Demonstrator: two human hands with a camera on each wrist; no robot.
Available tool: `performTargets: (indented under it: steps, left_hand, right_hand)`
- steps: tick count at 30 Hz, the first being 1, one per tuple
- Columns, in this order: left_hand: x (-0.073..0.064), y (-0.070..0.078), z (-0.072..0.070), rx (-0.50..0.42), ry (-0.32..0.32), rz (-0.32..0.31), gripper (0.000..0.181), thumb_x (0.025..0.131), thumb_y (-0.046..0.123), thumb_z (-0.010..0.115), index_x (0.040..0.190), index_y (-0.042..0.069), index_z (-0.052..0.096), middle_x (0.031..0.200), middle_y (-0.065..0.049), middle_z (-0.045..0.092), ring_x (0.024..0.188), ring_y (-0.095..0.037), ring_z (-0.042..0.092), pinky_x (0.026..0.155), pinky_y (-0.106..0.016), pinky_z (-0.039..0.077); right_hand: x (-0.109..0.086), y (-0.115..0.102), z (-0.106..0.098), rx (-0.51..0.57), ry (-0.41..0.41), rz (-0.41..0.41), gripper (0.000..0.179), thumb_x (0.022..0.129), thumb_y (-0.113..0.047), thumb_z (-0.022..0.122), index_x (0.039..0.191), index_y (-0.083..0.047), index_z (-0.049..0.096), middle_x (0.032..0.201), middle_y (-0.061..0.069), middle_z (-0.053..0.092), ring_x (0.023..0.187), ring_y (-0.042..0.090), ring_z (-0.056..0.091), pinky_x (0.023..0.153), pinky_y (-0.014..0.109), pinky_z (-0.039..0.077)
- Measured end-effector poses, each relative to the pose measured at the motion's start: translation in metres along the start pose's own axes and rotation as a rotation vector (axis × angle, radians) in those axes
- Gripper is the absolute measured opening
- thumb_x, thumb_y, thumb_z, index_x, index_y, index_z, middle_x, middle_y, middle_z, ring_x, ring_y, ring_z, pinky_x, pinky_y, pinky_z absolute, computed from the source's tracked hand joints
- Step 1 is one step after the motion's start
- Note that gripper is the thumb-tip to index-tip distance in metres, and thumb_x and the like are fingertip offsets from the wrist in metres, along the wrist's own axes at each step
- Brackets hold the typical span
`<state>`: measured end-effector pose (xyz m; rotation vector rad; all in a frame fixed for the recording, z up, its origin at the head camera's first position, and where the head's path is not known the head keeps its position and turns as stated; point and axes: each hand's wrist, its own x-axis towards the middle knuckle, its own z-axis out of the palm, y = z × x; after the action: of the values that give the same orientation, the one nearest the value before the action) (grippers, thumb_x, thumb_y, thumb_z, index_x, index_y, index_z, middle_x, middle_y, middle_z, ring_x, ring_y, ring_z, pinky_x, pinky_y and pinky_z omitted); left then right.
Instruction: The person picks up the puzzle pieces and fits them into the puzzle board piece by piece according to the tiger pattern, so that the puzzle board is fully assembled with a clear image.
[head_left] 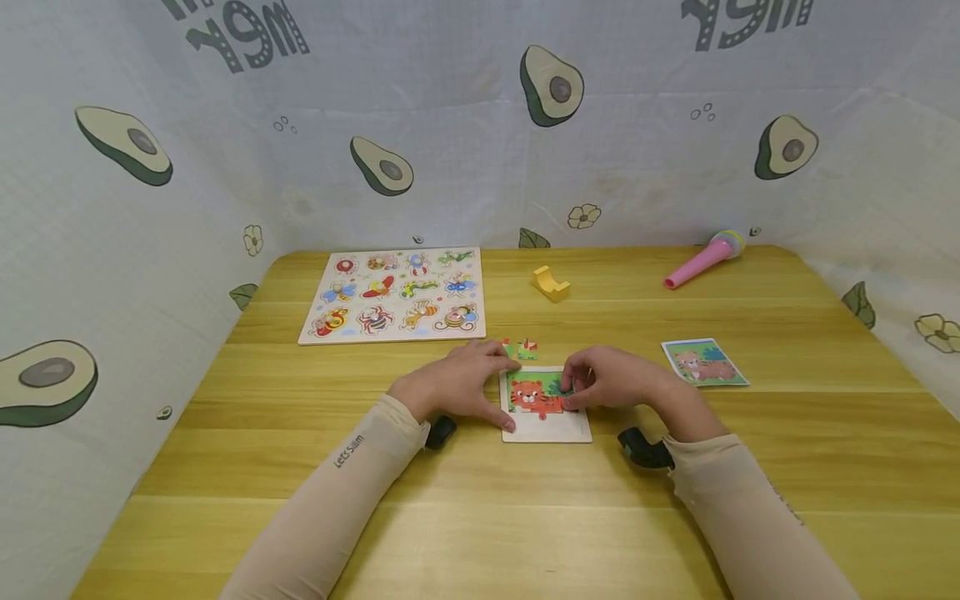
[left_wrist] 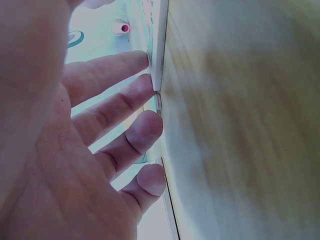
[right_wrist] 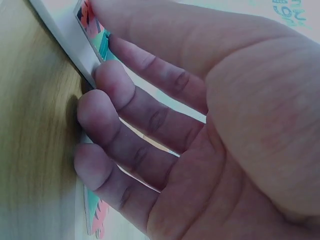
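A small white puzzle board lies on the table, its upper part filled with pieces showing an orange tiger on green. My left hand rests at the board's left side with fingers extended and spread, its thumb at the lower left edge and index finger by the top. At the right end of the tiger, my right hand pinches a puzzle piece between thumb and index finger; its other fingers bend beside the board. Two loose puzzle pieces lie just above the board, one partly behind my left hand.
An insect peg puzzle lies at the back left. Behind the board is a yellow curved block. A pink toy microphone lies at the back right, and a tiger picture card is right of my right hand. A patterned cloth hangs behind the table.
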<state>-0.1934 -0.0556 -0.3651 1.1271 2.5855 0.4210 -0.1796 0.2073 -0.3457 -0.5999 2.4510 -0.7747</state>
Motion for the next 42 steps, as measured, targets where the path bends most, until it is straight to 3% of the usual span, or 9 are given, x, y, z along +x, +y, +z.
performTargets:
  steps: [13,21,30,42]
  left_hand:
    - [0.0005,0.0005,-0.0010,-0.002,-0.005,-0.011,0.086,0.078,0.062,0.079,0.147,0.018,0.054,0.137,0.000,0.048,0.127,-0.020,0.041,0.109,-0.037,0.034]
    - [0.0001,0.0007,-0.0013,0.003,0.000,-0.007,0.086,0.077,0.061,0.080,0.147,0.017,0.054,0.135,0.000,0.049,0.125,-0.019,0.042,0.108,-0.036,0.035]
    - [0.0000,0.0005,-0.0013,-0.001,-0.002,-0.006,0.087,0.077,0.062,0.080,0.147,0.017,0.054,0.135,-0.001,0.048,0.125,-0.020,0.042,0.108,-0.036,0.035]
    - [0.0001,0.0017,-0.0014,0.003,-0.004,-0.005,0.086,0.077,0.062,0.080,0.147,0.017,0.054,0.137,-0.001,0.048,0.127,-0.020,0.041,0.109,-0.037,0.034]
  right_hand:
    - [0.0013,-0.0073,0.0008,-0.059,0.019,-0.020,0.012,0.088,-0.012,0.079,0.099,-0.012,0.073,0.078,0.001,0.057,0.072,0.018,0.051,0.065,0.032,0.044]
    - [0.0036,-0.0057,0.0020,-0.023,0.031,-0.035,0.010,0.087,-0.008,0.079,0.096,-0.007,0.081,0.086,-0.003,0.072,0.072,0.011,0.059,0.067,0.031,0.052]
    - [0.0045,-0.0063,0.0033,-0.045,0.062,-0.076,0.004,0.087,-0.010,0.080,0.088,-0.006,0.080,0.081,-0.004,0.071,0.070,0.010,0.061,0.067,0.030,0.053]
    - [0.0027,-0.0056,0.0024,-0.036,0.043,-0.092,0.004,0.086,-0.006,0.080,0.089,-0.009,0.081,0.084,-0.004,0.071,0.072,0.010,0.063,0.067,0.029,0.054]
